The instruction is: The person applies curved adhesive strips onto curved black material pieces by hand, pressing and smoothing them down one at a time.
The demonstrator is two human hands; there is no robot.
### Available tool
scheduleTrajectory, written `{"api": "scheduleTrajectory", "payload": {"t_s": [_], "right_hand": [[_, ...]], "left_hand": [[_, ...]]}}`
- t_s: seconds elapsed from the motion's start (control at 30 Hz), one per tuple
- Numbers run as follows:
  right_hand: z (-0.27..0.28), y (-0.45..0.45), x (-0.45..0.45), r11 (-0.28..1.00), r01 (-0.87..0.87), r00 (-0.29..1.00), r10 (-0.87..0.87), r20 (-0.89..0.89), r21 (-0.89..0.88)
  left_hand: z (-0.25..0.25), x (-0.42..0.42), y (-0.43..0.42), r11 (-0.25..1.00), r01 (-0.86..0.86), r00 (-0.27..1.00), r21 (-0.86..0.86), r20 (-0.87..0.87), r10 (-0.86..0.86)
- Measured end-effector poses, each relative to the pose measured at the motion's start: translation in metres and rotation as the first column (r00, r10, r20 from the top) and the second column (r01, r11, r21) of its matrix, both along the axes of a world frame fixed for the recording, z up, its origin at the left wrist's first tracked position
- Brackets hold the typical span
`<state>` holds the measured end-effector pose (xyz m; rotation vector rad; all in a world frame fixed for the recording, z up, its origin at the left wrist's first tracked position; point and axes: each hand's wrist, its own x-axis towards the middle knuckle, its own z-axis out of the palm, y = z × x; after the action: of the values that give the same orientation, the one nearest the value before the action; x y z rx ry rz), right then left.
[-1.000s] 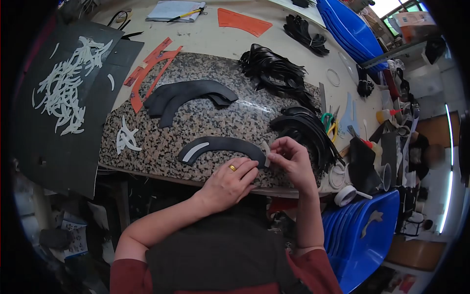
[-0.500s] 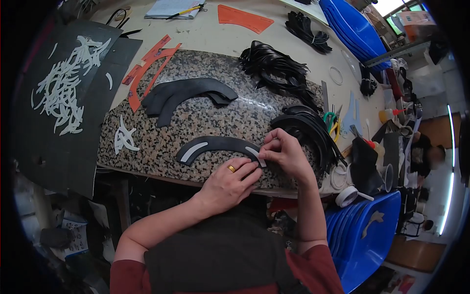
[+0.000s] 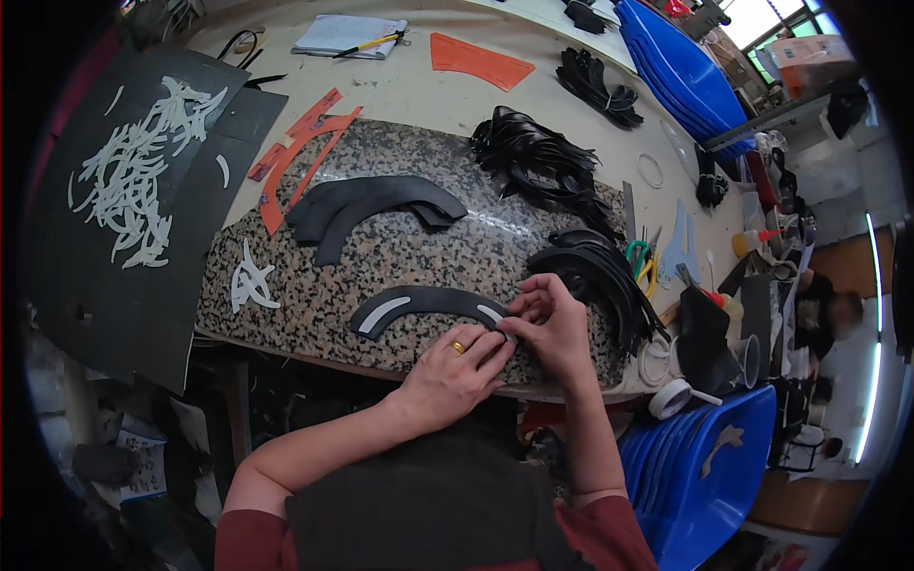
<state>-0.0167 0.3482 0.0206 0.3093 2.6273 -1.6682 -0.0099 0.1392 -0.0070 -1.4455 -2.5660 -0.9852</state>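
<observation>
A black curved piece (image 3: 433,299) lies on the speckled stone slab (image 3: 400,357) near the front edge. On its left end is a white curved strip (image 3: 384,312); a second white strip (image 3: 489,312) lies along its right end, partly covered by fingers. My left hand (image 3: 459,366), with a ring, holds the black piece's right end from below, fingers bent together. My right hand (image 3: 550,322) pinches at that same end, thumb and fingers closed on the second strip. Its exact fingertip contact is hidden. Farther back are stacked black curved pieces (image 3: 367,205).
Loose white strips (image 3: 251,281) lie on the slab's left; a larger pile (image 3: 129,186) covers a dark sheet. Black bundles (image 3: 533,152) and scissors (image 3: 640,257) are to the right. Orange templates (image 3: 481,62) and a notepad (image 3: 343,36) sit behind. Blue bins (image 3: 733,466) stand lower right.
The view has shifted, so the table sits slightly lower. My right fingers have come closer to my left fingertips and cover more of the second strip's right end.
</observation>
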Motion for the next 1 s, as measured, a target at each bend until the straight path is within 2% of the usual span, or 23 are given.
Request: {"api": "scheduleTrajectory", "payload": {"t_s": [0.1, 0.13, 0.23, 0.3, 0.37, 0.43, 0.47, 0.63, 0.67, 0.77, 0.8, 0.9, 0.97, 1.0], "right_hand": [[0.017, -0.005, 0.001, 0.920, -0.082, 0.993, 0.108, -0.047, 0.384], [0.022, -0.005, -0.002, 0.906, -0.098, 0.986, 0.143, -0.080, 0.411], [0.033, 0.009, -0.034, 0.906, -0.014, 0.974, 0.108, -0.200, 0.423], [0.043, 0.020, -0.070, 0.835, 0.049, 0.943, 0.143, -0.301, 0.548], [0.036, 0.034, -0.110, 0.746, 0.053, 0.917, 0.227, -0.328, 0.664], [0.021, 0.046, -0.146, 0.754, 0.046, 0.941, 0.187, -0.281, 0.655], [0.014, 0.048, -0.156, 0.688, 0.033, 0.948, 0.208, -0.241, 0.725], [0.013, 0.047, -0.176, 0.315, -0.063, 0.947, 0.318, -0.043, 0.947], [0.018, 0.050, -0.172, 0.329, -0.005, 0.928, 0.353, -0.118, 0.944], [0.039, 0.062, -0.169, 0.439, -0.039, 0.923, 0.359, -0.136, 0.898], [0.045, 0.069, -0.166, 0.456, 0.018, 0.886, 0.406, -0.226, 0.890], [0.077, 0.078, -0.154, 0.633, 0.218, 0.768, 0.359, -0.530, 0.743], [0.117, 0.063, -0.132, 0.759, 0.256, 0.731, 0.254, -0.633, 0.599], [0.137, 0.052, -0.119, 0.754, 0.286, 0.677, 0.277, -0.681, 0.591]], "left_hand": [[0.012, -0.006, -0.006, 0.997, -0.077, 0.996, 0.004, -0.047, 0.077], [0.011, -0.008, -0.007, 0.998, -0.062, 0.997, -0.018, -0.052, 0.061], [0.009, -0.011, -0.012, 0.997, -0.017, 0.996, -0.071, -0.085, 0.011], [0.012, -0.016, -0.016, 0.995, 0.020, 0.990, -0.094, -0.134, -0.033], [0.017, -0.018, -0.015, 0.997, 0.012, 0.996, -0.072, -0.086, -0.018], [0.011, -0.021, -0.012, 0.998, -0.011, 1.000, -0.056, -0.011, 0.011], [0.010, -0.022, -0.011, 0.999, -0.023, 0.997, -0.037, -0.068, 0.020], [0.014, -0.019, -0.004, 0.995, -0.091, 0.994, 0.028, -0.054, 0.092], [0.014, -0.019, -0.003, 0.995, -0.097, 0.994, 0.029, -0.048, 0.099], [0.009, -0.017, -0.001, 0.990, -0.104, 0.991, 0.100, -0.076, 0.112], [0.011, -0.015, -0.002, 0.986, -0.105, 0.992, 0.128, -0.058, 0.113], [0.025, -0.009, -0.017, 0.973, -0.125, 0.992, 0.192, -0.011, 0.129], [0.031, -0.008, -0.041, 0.968, -0.151, 0.988, 0.199, 0.005, 0.153], [0.032, -0.008, -0.053, 0.955, -0.205, 0.979, 0.216, 0.029, 0.204]]}}
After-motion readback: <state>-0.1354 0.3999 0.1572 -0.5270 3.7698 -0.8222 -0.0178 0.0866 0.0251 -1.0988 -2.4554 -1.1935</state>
